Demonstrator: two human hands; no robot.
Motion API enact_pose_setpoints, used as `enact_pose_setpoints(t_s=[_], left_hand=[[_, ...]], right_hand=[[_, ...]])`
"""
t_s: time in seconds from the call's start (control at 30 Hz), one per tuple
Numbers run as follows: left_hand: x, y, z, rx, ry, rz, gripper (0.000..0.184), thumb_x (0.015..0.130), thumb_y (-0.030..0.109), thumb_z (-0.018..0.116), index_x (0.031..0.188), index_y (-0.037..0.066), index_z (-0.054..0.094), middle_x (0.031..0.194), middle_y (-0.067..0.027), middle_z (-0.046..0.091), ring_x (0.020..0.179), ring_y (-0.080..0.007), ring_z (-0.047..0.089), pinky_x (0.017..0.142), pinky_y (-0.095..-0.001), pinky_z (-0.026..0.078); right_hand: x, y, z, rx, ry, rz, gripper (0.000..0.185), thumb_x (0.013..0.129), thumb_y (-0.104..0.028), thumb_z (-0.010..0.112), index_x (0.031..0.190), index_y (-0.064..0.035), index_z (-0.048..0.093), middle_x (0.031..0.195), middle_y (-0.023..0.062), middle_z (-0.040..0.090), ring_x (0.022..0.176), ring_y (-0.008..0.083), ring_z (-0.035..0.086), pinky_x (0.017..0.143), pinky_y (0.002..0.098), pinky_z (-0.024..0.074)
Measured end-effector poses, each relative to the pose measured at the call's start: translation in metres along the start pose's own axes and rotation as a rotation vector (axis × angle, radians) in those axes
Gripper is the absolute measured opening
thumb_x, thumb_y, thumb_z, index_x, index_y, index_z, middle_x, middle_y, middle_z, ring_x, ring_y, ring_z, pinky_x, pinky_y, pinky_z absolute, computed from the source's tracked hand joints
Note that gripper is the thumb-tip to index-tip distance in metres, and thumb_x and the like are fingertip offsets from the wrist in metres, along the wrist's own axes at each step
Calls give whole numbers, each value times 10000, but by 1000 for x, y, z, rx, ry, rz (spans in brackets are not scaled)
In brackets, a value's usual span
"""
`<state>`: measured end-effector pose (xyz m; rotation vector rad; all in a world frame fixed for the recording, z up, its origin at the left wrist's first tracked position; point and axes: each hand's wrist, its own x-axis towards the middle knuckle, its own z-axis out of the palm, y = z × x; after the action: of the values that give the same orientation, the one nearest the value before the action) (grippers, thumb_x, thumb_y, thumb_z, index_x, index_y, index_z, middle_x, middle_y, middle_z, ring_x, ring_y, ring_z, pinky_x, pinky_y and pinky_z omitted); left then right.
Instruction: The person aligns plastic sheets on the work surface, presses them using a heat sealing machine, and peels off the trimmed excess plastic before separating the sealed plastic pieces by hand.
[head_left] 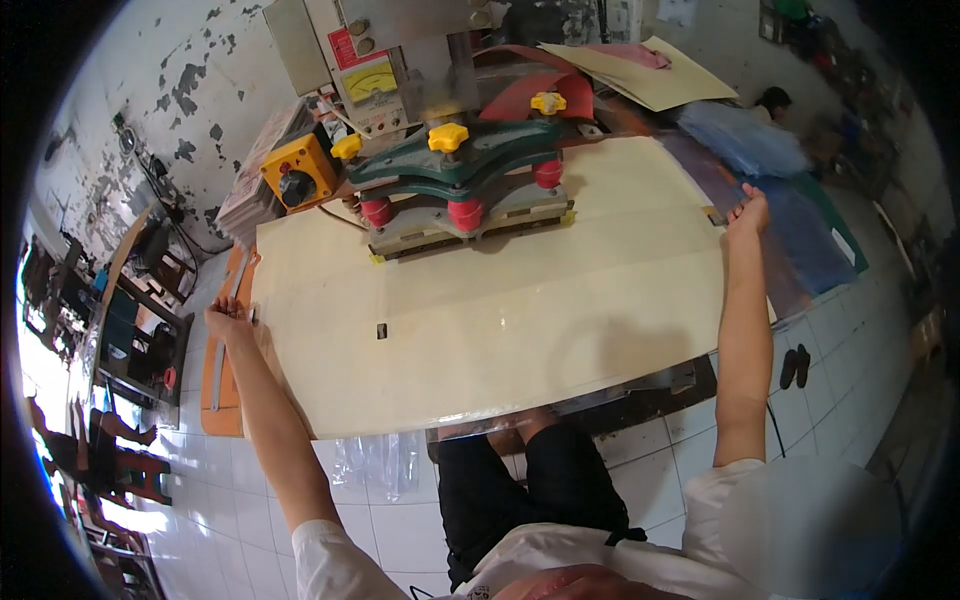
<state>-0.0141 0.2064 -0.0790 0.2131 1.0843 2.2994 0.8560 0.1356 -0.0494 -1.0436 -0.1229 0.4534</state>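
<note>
A large cream sheet covers the work surface, with a small dark rectangle on it. Over its back part stands a press head with green arms, red spacers and yellow knobs. My left hand is at the sheet's left edge, above the orange board, fingers curled together. At the right edge, near a small dark tab, my right hand has its fingers bent together. What either hand pinches, if anything, is too small to make out.
An orange control box stands left of the press, beside a paper stack. Clear blue plastic sheets lie at the right. Another person is at the back right. Black slippers lie on the floor.
</note>
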Motion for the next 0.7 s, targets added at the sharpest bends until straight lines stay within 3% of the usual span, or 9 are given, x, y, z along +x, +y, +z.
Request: enact_pose_setpoints(t_s=[0.27, 0.4, 0.47, 0.7], left_hand=[[14, 0, -9, 13, -132, -4, 160, 901, 162, 389, 767, 104, 454, 647, 2, 475, 541, -130, 452, 541, -265, 378], [-7, 5, 2, 21, 6, 9, 154, 894, 146, 386, 751, 107, 428, 634, 5, 445, 534, -136, 428, 544, -275, 366], [15, 2, -11, 38, -187, 3, 137, 888, 136, 391, 764, 104, 439, 639, 1, 448, 544, -139, 436, 565, -282, 379], [28, -4, -14, 54, -160, 25, 141, 888, 150, 399, 827, 74, 501, 697, -18, 528, 611, -164, 506, 628, -303, 435]], right_hand=[[-10, -4, 0, 63, 16, 24, 266, 974, -259, 457, 1030, -49, 610, 637, -27, 357, 487, 92, 287, 483, 285, 255], [-12, -6, 0, 53, 12, 48, 233, 983, -240, 442, 971, -63, 593, 680, -23, 346, 510, 96, 303, 460, 273, 266], [-11, -5, -2, 56, 4, 28, 257, 973, -239, 430, 1003, -47, 598, 645, -31, 332, 510, 95, 303, 486, 282, 270], [-6, -6, -4, 51, 18, 30, 243, 975, -225, 408, 975, -50, 577, 677, -16, 318, 540, 107, 312, 494, 272, 285]])
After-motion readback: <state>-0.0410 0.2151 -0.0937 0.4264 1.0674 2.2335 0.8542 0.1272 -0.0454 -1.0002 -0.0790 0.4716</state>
